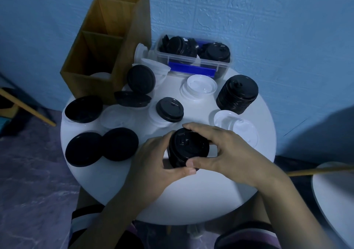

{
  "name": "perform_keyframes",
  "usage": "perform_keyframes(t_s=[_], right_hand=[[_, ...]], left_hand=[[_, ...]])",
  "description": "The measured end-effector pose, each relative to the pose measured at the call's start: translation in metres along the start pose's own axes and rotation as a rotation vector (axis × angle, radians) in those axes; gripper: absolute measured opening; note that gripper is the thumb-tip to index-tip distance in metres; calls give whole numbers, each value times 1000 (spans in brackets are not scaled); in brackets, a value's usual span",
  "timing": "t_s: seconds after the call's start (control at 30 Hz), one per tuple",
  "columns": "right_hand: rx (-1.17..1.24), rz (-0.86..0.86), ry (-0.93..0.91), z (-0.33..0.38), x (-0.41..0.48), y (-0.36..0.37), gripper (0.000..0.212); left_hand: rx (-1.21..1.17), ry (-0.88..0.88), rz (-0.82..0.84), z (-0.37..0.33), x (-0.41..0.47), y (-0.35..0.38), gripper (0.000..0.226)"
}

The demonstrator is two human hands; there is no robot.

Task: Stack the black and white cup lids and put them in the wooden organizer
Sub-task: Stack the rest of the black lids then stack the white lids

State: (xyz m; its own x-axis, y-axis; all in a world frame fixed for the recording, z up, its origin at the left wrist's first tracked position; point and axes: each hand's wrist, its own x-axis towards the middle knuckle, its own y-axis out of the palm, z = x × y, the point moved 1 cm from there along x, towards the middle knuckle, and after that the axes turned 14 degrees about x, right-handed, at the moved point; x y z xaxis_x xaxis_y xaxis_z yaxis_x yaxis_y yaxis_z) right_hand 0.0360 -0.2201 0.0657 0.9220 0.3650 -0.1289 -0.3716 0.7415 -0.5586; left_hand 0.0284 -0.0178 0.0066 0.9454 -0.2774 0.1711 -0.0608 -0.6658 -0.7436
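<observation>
Both my hands hold a short stack of black lids (186,147) above the near middle of the round white table (191,197). My left hand (153,164) grips its left and front side. My right hand (224,149) curls over its top and right side. A taller stack of black lids (237,94) stands at the right. Loose black lids (169,109) (83,109) (101,149) and white lids (199,86) (236,127) lie scattered. The wooden organizer (99,57) stands at the back left, white lids showing in its front compartment.
A clear plastic box (193,58) with blue clips holds several black lids at the back. More black and white lids lean beside the organizer (140,80). A blue wall is behind. A second white table edge (337,197) is at the right.
</observation>
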Motion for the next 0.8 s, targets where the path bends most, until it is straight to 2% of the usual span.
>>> perform_keyframes(t_s=[0.37, 0.5, 0.63, 0.73, 0.8], right_hand=[[25, -63, -5, -6, -2, 10, 77], [-33, -102, -22, -3, -5, 14, 69], [-57, -156, -44, -3, -8, 21, 82], [15, -166, -38, -7, -9, 26, 83], [91, -174, -29, -10, -10, 26, 83]], left_hand=[[28, -10, -20, 3, -2, 1, 63], [8, -26, -6, 4, 0, 2, 60], [2, -19, 14, 4, 1, 1, 57], [51, -23, -21, 3, -2, 2, 64], [67, -32, -28, 3, -4, 3, 78]])
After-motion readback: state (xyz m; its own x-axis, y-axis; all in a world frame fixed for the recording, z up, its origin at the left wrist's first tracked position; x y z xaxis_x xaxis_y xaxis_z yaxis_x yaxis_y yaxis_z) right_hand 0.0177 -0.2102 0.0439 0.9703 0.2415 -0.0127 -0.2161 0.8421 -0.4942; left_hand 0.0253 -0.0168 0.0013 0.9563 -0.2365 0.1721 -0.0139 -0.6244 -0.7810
